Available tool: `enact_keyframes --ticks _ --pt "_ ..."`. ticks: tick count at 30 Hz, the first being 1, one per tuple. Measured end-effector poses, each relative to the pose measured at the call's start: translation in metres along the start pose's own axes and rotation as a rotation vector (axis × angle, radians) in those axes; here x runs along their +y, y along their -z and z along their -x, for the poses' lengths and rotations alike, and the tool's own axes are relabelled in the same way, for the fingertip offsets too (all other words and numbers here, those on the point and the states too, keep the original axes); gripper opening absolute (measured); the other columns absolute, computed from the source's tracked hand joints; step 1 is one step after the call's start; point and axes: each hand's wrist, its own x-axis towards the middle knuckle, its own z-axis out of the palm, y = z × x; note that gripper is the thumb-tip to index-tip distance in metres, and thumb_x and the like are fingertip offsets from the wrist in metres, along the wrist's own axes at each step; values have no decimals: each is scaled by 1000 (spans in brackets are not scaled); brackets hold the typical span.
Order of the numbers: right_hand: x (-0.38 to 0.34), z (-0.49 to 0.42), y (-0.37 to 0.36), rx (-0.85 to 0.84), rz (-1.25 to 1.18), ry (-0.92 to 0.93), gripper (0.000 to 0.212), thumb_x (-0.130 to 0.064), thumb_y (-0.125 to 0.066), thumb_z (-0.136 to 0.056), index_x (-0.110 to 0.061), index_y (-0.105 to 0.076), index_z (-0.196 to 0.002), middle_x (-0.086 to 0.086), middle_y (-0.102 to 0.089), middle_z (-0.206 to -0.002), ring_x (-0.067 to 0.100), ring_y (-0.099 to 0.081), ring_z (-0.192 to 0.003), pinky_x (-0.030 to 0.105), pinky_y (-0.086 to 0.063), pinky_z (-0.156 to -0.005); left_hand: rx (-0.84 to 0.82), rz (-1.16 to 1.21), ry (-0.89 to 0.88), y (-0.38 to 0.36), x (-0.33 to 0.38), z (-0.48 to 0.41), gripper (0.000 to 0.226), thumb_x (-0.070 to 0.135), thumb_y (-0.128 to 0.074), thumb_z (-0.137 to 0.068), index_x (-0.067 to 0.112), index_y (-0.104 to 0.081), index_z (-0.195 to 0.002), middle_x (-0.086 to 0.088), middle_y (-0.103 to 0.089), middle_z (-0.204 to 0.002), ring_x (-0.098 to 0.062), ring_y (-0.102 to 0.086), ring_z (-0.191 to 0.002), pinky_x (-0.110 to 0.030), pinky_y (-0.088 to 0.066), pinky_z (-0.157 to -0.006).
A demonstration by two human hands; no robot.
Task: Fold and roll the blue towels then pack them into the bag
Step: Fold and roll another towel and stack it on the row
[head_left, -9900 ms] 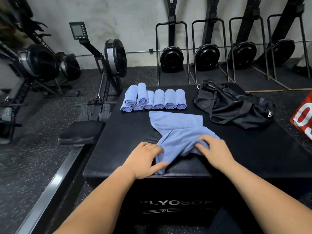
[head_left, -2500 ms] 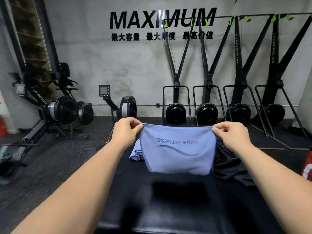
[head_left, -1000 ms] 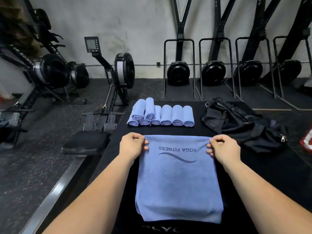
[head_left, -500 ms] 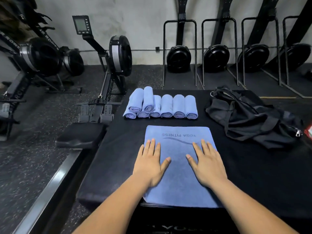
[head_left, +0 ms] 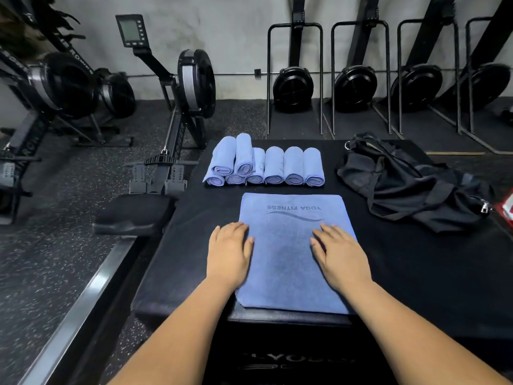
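Both left hand (head_left: pixel 229 254) and right hand (head_left: pixel 340 257) lie flat on the YOGA FITNESS towel (head_left: pixel 283 262).

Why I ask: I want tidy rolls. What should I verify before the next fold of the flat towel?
1. Flat towel lies smooth on the black box: ok.
2. Left hand rests over its left edge, right hand flat on its right side: ok.
3. Rolled towels sit apart from it, behind: ok.
4. Its near edge fully on the box: cannot tell.
5. Black bag open for packing: cannot tell; it lies crumpled.
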Motion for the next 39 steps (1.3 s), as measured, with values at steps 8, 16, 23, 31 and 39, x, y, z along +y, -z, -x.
enact_keyframes --ticks 8,16,23,31,39 --pt "-57 52 -2 -202 -29 117 80 -74 -6 -96 -37 -36 -160 -2 -18 -173 23 -13 -160 45 -12 -129 35 325 -16 39 -23 68 21 17 -74 -91 30 -75 -107 19 -66 -122 -6 -53 -122 -20 -38 -105" --pt "-61 64 -6 -166 7 113 75 -72 -7 -100 -38 -33 -161 -2 -19 -173 22 -14 -160 44 -12 -129 -91 327 -57 55 -19 114 10 33 -75 -89 39 -68 -93 20 -55 -138 -5 -33 -141 -29 -30 -117" --pt "-65 66 -2 -166 12 96 76 -72 -7 -99 -38 -35 -160 -3 -21 -173 21 -15 -160 43 -12 -129 -232 311 12 63 -13 117 11 39 -74 -89 37 -67 -97 4 -39 -162 -10 -7 -156 -38 -15 -126" --pt "-66 68 0 -165 9 85 74 -72 -8 -99 -39 -33 -161 -5 -20 -173 20 -13 -159 42 -12 -129 -187 309 68 62 -16 125 25 58 -69 -89 35 -66 -81 13 -40 -157 -10 -6 -156 -40 -13 -126" --pt "-66 69 -1 -161 -16 78 73 -72 -8 -99 -40 -33 -160 -6 -21 -172 19 -13 -159 42 -13 -129 -25 436 181 55 -25 133 12 40 -75 -86 37 -67 -78 21 -50 -145 -7 -16 -152 -49 -29 -121"
